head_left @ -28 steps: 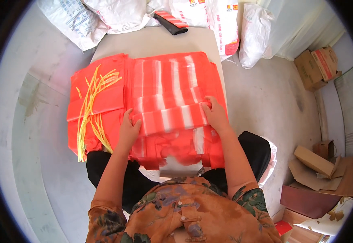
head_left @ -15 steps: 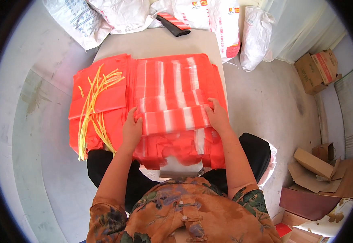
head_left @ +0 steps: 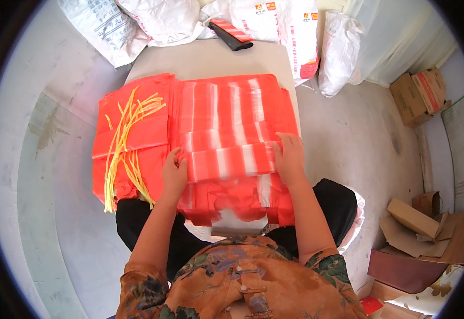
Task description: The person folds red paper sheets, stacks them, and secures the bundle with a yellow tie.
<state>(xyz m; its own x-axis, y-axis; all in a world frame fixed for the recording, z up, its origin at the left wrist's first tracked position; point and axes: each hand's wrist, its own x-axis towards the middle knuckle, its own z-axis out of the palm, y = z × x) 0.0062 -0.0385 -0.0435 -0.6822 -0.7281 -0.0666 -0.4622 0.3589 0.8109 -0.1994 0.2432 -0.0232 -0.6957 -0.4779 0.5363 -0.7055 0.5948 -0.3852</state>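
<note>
A stack of red-and-white striped plastic bags [head_left: 226, 109] lies on the table before me, its near part folded into a raised striped band [head_left: 232, 162]. My left hand [head_left: 175, 171] is at the band's left end, fingers loosely bent with a gap between thumb and forefinger. At the right end is my right hand [head_left: 291, 158], its fingers extended along the plastic edge. Neither hand shows a firm grip on the band. Left of the stack, a pile of plain red bags [head_left: 155, 119] carries a loose bunch of yellow strips [head_left: 117, 154].
A black and striped roll-like bundle [head_left: 231, 35] rests at the table's far edge [head_left: 189, 56]. White sacks [head_left: 163, 18] stand beyond it. Cardboard boxes [head_left: 415, 98] are by the right wall, and opened cardboard [head_left: 413, 228] lies at lower right.
Both hands have shifted slightly outward from the ends of the folded band, and their thumbs overlap it less. The bags keep their place. The view has moved a little.
</note>
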